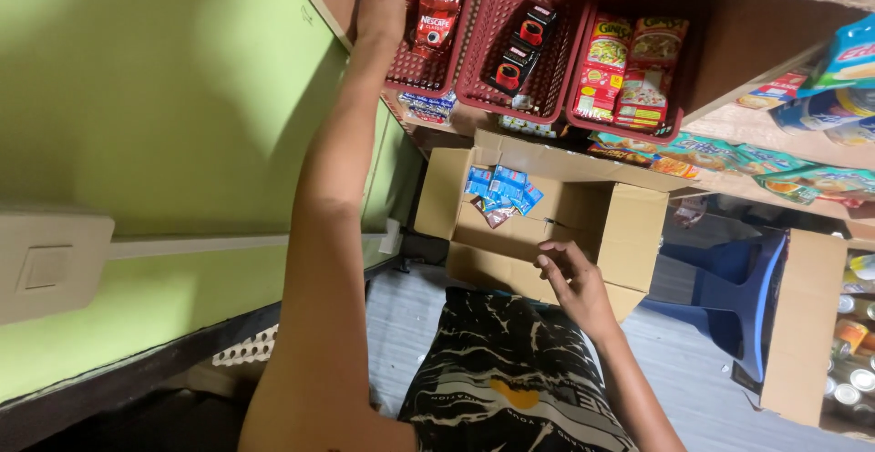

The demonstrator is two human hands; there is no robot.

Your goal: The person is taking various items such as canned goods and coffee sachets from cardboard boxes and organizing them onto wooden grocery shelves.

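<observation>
The left hand (pixel 381 1) lay flat against the red basket (pixel 428 65) above the cardboard box (pixel 547 224), steadying it, while the right hand (pixel 570 279) hovered half-curled, empty, at the box's near edge.

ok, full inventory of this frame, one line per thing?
open brown cardboard box: one, on the floor under the shelf
small blue sachets: a handful, inside that box
red plastic mesh baskets: three, side by side on the shelf
red pouches: several, left basket
black sachets: a few, middle basket
blue plastic stool: one, right of the box
white wall switch: one, green wall
left hand: raised, at the left basket
right hand: on the box's near edge
</observation>
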